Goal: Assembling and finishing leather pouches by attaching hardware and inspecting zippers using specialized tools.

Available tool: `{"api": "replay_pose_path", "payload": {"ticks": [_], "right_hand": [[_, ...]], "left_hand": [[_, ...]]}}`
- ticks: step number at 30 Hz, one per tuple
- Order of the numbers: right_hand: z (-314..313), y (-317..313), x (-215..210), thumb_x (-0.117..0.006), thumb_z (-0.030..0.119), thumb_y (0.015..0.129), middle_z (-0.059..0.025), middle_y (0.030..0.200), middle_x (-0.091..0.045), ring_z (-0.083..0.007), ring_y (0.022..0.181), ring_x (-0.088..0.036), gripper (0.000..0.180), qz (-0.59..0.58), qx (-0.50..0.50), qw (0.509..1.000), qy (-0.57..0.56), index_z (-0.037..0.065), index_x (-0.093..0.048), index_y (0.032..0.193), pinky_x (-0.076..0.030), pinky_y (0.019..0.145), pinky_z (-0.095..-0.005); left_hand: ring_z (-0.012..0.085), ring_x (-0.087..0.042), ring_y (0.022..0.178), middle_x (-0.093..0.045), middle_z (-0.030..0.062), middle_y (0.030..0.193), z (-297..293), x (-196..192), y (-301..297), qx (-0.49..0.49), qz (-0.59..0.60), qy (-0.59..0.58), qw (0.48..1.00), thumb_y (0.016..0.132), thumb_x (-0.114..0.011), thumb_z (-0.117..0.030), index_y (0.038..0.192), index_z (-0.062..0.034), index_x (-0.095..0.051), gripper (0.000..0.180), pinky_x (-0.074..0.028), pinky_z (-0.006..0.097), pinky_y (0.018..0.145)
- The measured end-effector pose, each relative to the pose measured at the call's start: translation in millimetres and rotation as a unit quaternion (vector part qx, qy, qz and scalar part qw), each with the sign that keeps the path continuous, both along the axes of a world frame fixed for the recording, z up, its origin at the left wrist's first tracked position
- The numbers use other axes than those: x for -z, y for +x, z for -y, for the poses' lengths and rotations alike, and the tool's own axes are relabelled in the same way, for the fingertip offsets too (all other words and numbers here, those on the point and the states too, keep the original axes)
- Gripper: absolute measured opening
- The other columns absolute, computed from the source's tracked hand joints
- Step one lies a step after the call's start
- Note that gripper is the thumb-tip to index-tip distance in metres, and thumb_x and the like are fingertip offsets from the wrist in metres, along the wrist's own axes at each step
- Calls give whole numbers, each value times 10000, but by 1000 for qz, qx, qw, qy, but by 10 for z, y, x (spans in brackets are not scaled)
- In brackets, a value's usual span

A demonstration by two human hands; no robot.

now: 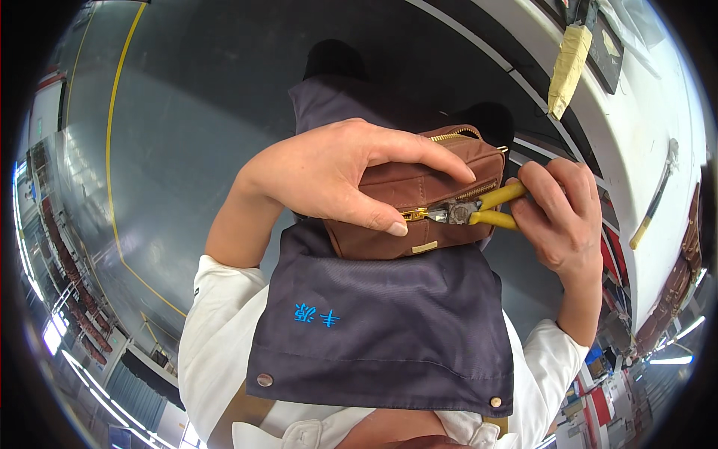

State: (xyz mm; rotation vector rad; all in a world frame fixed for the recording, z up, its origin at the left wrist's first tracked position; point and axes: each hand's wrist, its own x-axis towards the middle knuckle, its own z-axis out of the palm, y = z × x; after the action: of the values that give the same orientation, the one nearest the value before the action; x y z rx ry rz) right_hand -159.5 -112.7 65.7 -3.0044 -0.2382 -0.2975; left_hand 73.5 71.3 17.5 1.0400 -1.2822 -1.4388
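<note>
A brown zip bag [374, 241] rests on my lap against the dark apron [389, 314]. My left hand [321, 165] is wrapped over it, fingers across its upper side and thumb beside a gold zipper slider [414, 215]. Yellow-handled pliers [497, 217] are gripped in my right hand [561, 217] to the right of the bag. Their metal jaws reach the slider's right end; whether they pinch it I cannot tell. Part of another gold zipper [452, 136] shows along the bag's far edge. A small gold plate [425, 246] sits on the near side.
At the right curves a white workbench [643, 97]. A tool with a yellow wrapped handle [568, 71] lies at its far end, and a slim yellow-tipped tool [652, 206] lies further along. A yellow line [112, 127] runs over the grey floor at left.
</note>
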Motion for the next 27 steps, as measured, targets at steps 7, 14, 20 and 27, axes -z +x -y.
{"api": "replay_pose_path", "payload": {"ticks": [7, 14, 20, 27], "right_hand": [[25, -4, 59, -693, 188, 587, -30, 1146, -620, -241, 1001, -588, 244, 17, 10, 999, -28, 90, -652, 807, -521, 812, -394], [241, -352, 150, -769, -19, 650, -97, 1099, -696, -270, 1014, -638, 219, 190, 251, 936, -156, 29, -726, 860, -517, 845, -374], [1056, -823, 300, -634, -85, 818, -84, 1237, -655, -248, 1155, -584, 414, 175, 578, 797, -6, 97, -748, 1173, -453, 989, -405], [12, -208, 627, -682, 38, 863, -103, 1167, -710, -278, 1104, -638, 206, 251, 312, 904, 147, 53, -742, 1060, -491, 969, -399]], "left_hand": [[256, -669, 1170, -683, 152, 1293, 39, -9, 29, 6, 3, -5, 1000, 730, -847, -128, 1333, 11, -622, 658, -494, 332, 1032], [231, -613, 1236, -637, 179, 1339, -65, -19, 93, 11, 5, 39, 999, 738, -801, -106, 1342, 53, -593, 659, -444, 318, 1077], [208, -573, 1251, -612, 148, 1339, 29, 7, 98, -24, -96, 163, 982, 891, -575, -13, 1369, 61, -554, 484, -444, 330, 1078], [216, -585, 1243, -598, 170, 1353, -2, 18, 174, -61, -169, 202, 963, 922, -587, -22, 1372, 75, -524, 465, -455, 338, 1079]]}}
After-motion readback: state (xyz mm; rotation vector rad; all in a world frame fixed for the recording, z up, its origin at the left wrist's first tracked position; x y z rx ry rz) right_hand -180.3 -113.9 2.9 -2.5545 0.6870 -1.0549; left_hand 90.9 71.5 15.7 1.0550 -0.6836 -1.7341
